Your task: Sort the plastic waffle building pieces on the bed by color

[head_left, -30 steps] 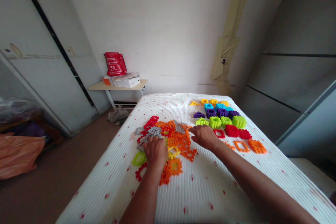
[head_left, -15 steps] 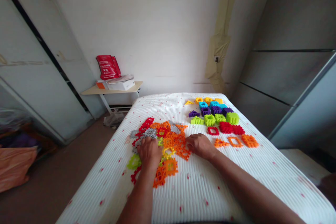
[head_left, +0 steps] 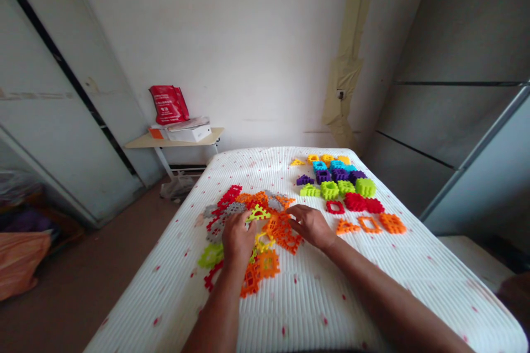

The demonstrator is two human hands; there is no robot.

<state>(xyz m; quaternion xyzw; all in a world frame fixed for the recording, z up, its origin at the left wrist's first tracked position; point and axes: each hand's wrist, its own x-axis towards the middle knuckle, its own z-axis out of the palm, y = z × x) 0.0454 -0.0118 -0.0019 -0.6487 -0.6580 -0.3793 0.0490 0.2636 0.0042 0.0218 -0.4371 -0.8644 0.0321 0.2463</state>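
My left hand is closed on a lime-green triangular interlocking block, holding it over the mixed pile. My right hand is at the pile's right side, thumb and forefinger apart, fingertips beside or touching the orange lattice blocks. A yellow block lies between the hands, nearer me. Below it are orange square blocks. Grey blocks and red blocks lie left of and beyond my left hand. Another lime-green block rests by my left wrist.
On the right of the white quilted bed, blocks stand in rows by colour: yellow, blue, purple, lime-green blocks, red blocks and orange blocks. A small table with a red bag stands at the far left.
My left hand has lifted a lime-green triangular block from the pile. Some orange and red pieces between the hands have shifted or become covered. My right hand's fingers have moved slightly left and opened.
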